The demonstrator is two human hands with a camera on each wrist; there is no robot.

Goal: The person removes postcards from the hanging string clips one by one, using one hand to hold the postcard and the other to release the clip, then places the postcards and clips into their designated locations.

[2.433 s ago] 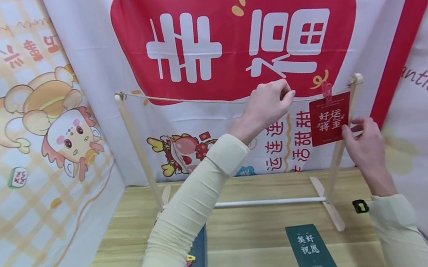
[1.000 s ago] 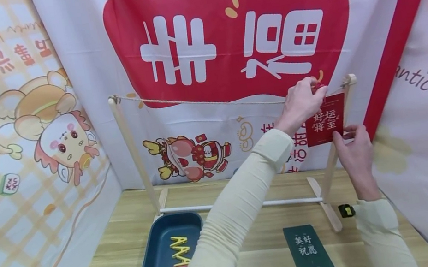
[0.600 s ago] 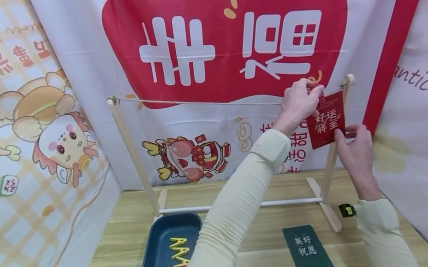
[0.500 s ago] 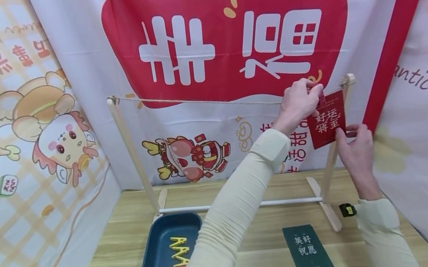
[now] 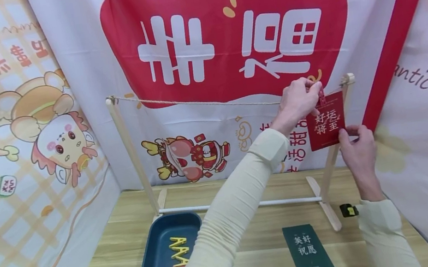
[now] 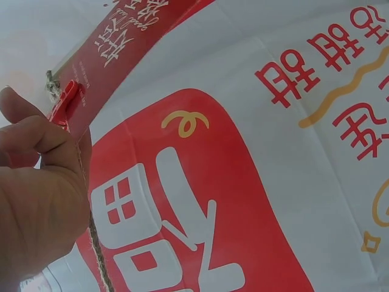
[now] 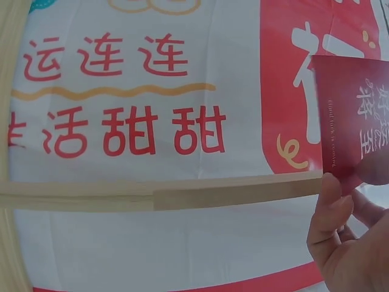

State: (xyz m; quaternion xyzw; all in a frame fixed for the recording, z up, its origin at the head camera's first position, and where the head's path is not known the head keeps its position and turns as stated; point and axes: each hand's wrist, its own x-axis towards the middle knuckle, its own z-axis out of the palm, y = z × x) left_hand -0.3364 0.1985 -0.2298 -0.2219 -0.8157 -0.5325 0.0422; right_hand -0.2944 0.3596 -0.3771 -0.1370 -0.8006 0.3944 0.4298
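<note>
In the head view a red card point(image 5: 326, 127) with white characters hangs at the right end of a string point(image 5: 200, 101) stretched across a wooden rack point(image 5: 131, 156). My left hand point(image 5: 298, 96) pinches a small red clothespin point(image 5: 321, 97) at the card's top edge. The left wrist view shows this clothespin point(image 6: 68, 102) on the string beside the card point(image 6: 124, 52), partly hidden by fingers. My right hand point(image 5: 360, 152) pinches the card's lower right corner between thumb and fingers, as the right wrist view also shows at the card point(image 7: 343, 115).
A dark blue tray point(image 5: 146, 265) with yellow and red clothespins point(image 5: 180, 251) stands at the table's left front, partly behind the left sleeve. Green cards point(image 5: 311, 256) lie stacked at the front right. The rack's right foot point(image 5: 329, 215) and a black-and-yellow object point(image 5: 349, 210) are near the right sleeve.
My left hand has moved right from mid-string and taken hold of the red clothespin. The card tilted slightly and swung nearly straight again. The right hand stays at its corner.
</note>
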